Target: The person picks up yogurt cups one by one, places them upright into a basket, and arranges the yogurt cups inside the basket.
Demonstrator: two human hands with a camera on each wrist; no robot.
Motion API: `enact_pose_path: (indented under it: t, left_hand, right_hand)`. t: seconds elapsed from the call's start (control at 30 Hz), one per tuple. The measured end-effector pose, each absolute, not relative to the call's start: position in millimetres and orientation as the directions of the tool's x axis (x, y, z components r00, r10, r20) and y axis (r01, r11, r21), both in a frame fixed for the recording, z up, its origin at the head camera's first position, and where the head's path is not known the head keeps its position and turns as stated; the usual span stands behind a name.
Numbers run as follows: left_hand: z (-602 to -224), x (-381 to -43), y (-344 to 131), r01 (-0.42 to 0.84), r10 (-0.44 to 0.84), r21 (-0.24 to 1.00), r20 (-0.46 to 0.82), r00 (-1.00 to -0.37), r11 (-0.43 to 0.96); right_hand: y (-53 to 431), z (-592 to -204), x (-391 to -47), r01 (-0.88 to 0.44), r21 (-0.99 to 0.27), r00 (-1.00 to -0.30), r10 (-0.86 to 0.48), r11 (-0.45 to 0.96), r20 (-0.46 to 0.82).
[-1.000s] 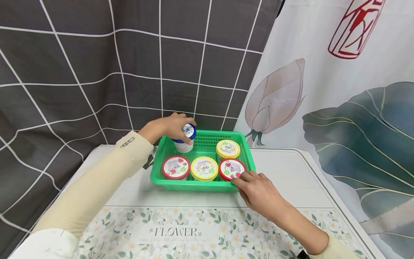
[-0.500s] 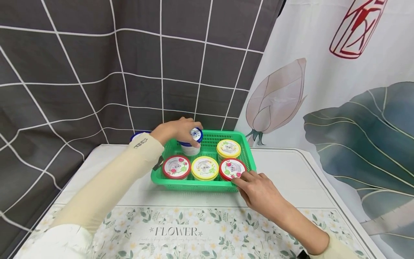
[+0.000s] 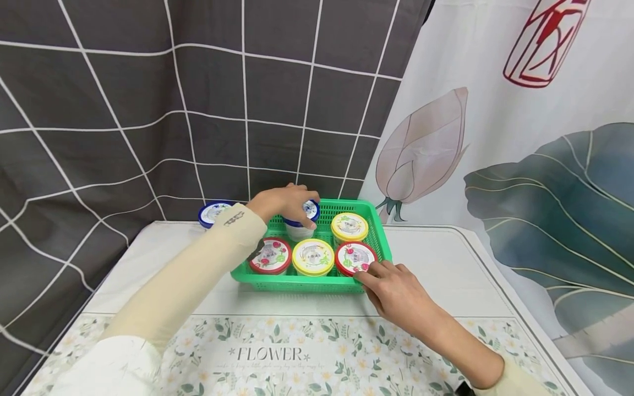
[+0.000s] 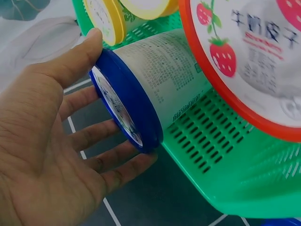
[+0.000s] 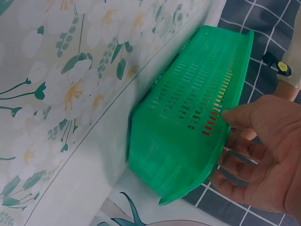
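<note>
In the head view, my left hand [image 3: 285, 202] holds a blue-lidded tub [image 4: 162, 70] by its lid, toward the back of the green basket [image 3: 307, 282]. The left wrist view has the thumb on one side of the lid and the fingers around the other. My right hand [image 3: 398, 290] grips the basket's front rim near the right corner, its thumb outside in the right wrist view. A red-lidded tub [image 3: 355, 257] sits just inside there. Along the front row are a yellow-lidded tub [image 3: 313, 257] and another red-lidded tub [image 3: 272, 257]. A second yellow-lidded tub [image 3: 349, 225] stands behind them.
Another blue-lidded tub [image 3: 213, 212] stands on the white table outside the basket's left end, partly behind the left sleeve. A floral mat [image 3: 267, 357] covers the table's front. A dark grid curtain [image 3: 208, 99] hangs behind, meeting a white printed curtain [image 3: 495, 49].
My left hand has moved right with the blue-lidded tub, along the back of the basket. The other blue-lidded tub has come into sight behind my sleeve. My right hand has stayed put.
</note>
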State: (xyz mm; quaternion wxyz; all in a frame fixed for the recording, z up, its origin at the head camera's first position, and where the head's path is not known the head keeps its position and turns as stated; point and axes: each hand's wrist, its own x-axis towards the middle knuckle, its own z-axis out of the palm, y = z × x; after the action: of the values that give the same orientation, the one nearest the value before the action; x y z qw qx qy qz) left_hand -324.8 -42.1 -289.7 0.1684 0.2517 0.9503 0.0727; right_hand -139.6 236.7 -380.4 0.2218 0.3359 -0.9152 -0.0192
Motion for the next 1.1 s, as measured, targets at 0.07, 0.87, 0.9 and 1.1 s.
enact_pose_path:
  t: [0.07,0.87,0.9,1.1]
  left_hand:
    - [-290,-325,-38,0.456,0.503,0.216,-0.291,-0.814,0.863]
    - [-309,-328,-13,0.473,0.508,0.184,-0.324,-0.798,0.861]
    - [-310,-328,-12,0.476,0.51,0.184,-0.325,-0.797,0.86]
    - [-314,-329,-7,0.48,0.508,0.171,-0.343,-0.79,0.861]
  right_hand:
    - [236,-380,-140,-0.605,0.187,-0.679,-0.624,0.774,0.387]
    - [235,-380,-138,-0.593,0.182,-0.696,-0.613,0.784,0.375]
    - [235,-380,-138,-0.591,0.181,-0.699,-0.611,0.786,0.372]
    - [235,-380,-138,-0.588,0.18,-0.703,-0.609,0.788,0.367]
